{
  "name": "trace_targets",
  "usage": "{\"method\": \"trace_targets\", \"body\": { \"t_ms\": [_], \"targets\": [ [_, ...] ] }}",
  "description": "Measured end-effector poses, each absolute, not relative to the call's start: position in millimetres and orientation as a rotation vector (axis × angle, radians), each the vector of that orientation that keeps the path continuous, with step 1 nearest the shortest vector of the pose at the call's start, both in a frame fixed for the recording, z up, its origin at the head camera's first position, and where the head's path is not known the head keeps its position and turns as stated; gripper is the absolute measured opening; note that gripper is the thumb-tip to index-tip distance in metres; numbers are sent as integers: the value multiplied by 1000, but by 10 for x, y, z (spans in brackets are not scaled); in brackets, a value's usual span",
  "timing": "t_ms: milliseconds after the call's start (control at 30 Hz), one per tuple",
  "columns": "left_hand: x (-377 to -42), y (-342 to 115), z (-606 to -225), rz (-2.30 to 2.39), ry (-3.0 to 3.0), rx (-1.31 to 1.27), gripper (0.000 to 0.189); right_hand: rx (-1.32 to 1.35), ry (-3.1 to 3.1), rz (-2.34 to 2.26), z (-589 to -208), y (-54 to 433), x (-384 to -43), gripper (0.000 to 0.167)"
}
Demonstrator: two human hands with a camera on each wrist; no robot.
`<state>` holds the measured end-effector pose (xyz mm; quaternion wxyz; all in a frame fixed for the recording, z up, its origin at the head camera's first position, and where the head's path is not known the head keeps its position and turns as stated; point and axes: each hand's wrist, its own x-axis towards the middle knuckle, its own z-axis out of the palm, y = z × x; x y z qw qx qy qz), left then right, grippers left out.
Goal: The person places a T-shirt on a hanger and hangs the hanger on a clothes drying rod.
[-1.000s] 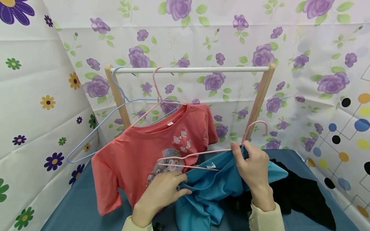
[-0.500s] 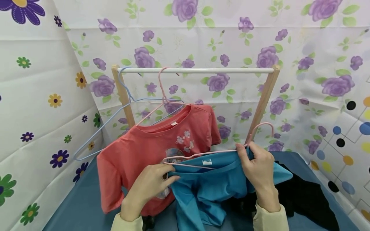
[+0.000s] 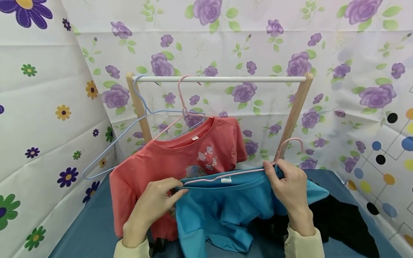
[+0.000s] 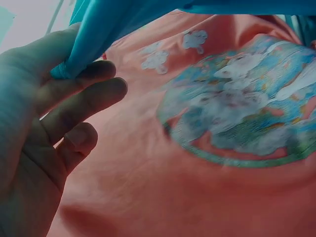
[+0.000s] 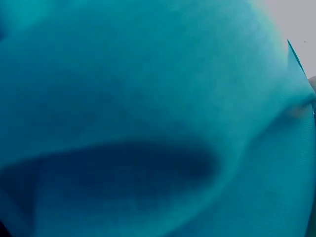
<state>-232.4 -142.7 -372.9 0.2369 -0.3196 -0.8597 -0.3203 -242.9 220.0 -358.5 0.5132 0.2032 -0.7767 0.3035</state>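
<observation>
A blue T-shirt (image 3: 226, 208) with a white neck tag hangs between both hands, its wide neck opening stretched sideways. Inside that opening lies a pink hanger (image 3: 238, 173), its hook rising at the right. The left hand (image 3: 155, 202) pinches the left edge of the neckline between thumb and fingers; in the left wrist view the other fingers (image 4: 84, 101) stand loose below the cloth. At the right, near the base of the hook, the right hand (image 3: 290, 186) grips the neckline and hanger together. Blue fabric (image 5: 148, 89) fills the right wrist view, so the fingers there are mostly hidden.
Behind stands a wooden rack with a white rail (image 3: 222, 79). On it hang a bare blue hanger (image 3: 113, 143) and another pink hanger (image 3: 183, 96) bearing a coral T-shirt (image 3: 142, 168). Black cloth (image 3: 345, 222) lies on the blue table surface (image 3: 87, 229) at right.
The left hand has moved left and slightly up, drawing the shirt's neckline over the hanger's left end. The neck opening is now stretched wider. The right hand keeps its hold.
</observation>
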Motion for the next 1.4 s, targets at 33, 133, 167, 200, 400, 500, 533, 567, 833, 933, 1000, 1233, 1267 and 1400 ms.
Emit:
{"method": "trace_targets", "body": {
  "t_ms": [33,133,167,200,400,500,533,567,833,933,1000,1233,1267,1400],
  "targets": [
    [-2318,-1440,-3719,-877,-2353,-867,15,494,-1872,720,-3588,2195,-2433,39],
    [-2306,-1458,-3699,-866,-2333,-862,16,510,-1891,700,-3598,2178,-2438,38],
    [-2305,-1456,-3694,-864,-2323,-865,17,513,-1897,699,-3600,2174,-2438,38],
    [-2304,-1450,-3691,-867,-2315,-873,17,514,-1902,700,-3601,2170,-2438,38],
    [-2295,-1368,-3693,-855,-2288,-895,23,513,-1934,710,-3599,2150,-2432,36],
    [-2298,-1315,-3699,-805,-2279,-885,26,511,-1947,719,-3598,2150,-2422,35],
    [-2302,-1300,-3702,-782,-2273,-881,28,511,-1950,726,-3598,2150,-2417,35],
    [-2307,-1286,-3706,-763,-2267,-880,30,511,-1951,733,-3597,2151,-2412,34],
    [-2340,-1236,-3767,-798,-2237,-834,50,534,-1936,778,-3578,2134,-2388,31],
    [-2352,-1246,-3773,-872,-2260,-794,44,543,-1925,788,-3577,2118,-2389,30],
    [-2363,-1256,-3784,-889,-2265,-774,37,544,-1923,789,-3576,2113,-2389,29],
    [-2369,-1229,-3805,-772,-2258,-767,21,535,-1932,792,-3573,2086,-2372,27],
    [-2368,-1215,-3807,-756,-2254,-777,21,540,-1932,789,-3575,2074,-2372,28],
    [-2369,-1146,-3810,-692,-2237,-824,20,565,-1922,770,-3588,2006,-2379,30]
  ]
}}
